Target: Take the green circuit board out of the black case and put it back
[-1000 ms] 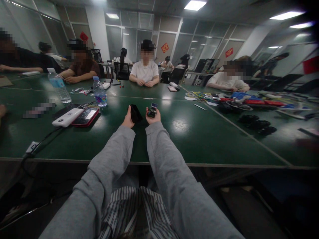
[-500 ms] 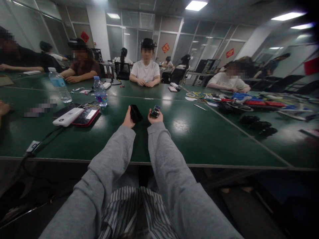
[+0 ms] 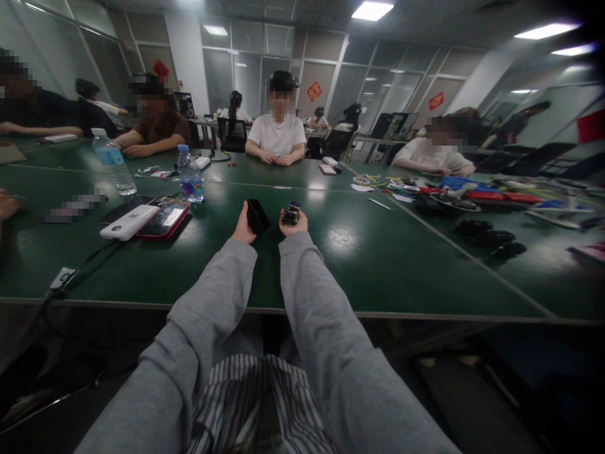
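Note:
My left hand is closed around a black open-topped box, with the thumb along its near left side. The box is tilted and its inside looks dark. Just to the right, my right hand grips a small dark device that looks like a circuit board with small bright parts on it. A narrow gap separates the box from the device. Both are held above the green table. Some fingers are hidden behind the things they hold.
To the left are a white power bank, a red-edged phone-like device and two water bottles, one nearer. Tangled cables and tools lie to the right, beside black objects. Several people sit around the table.
The device in my right hand has tilted and shifted slightly left and down, so its top face shows less. My left hand and the box have barely moved.

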Tool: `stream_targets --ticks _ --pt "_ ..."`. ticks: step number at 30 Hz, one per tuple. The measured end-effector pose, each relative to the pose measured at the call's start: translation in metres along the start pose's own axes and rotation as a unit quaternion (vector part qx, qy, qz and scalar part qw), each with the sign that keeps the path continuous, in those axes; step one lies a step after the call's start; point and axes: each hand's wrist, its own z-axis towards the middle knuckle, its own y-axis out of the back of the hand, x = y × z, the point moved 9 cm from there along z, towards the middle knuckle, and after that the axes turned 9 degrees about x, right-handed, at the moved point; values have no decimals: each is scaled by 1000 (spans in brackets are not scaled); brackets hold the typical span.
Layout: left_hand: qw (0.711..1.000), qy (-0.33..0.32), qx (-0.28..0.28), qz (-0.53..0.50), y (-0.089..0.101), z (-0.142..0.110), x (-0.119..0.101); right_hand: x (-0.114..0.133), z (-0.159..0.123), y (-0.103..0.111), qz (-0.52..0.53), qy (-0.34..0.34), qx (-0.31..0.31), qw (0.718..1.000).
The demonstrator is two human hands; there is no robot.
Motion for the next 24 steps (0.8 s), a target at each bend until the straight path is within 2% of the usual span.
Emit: stream_targets --ticks 16,20,24 --pt "1000 1 12 7 2 4 1 -2 -6 3 -46 -11 -28 998" --pt "1000 2 10 11 0 1 1 2 -6 2 -84 18 -44 995" --pt "1000 2 3 20 -2 -2 1 11 -6 6 -145 78 -89 982"
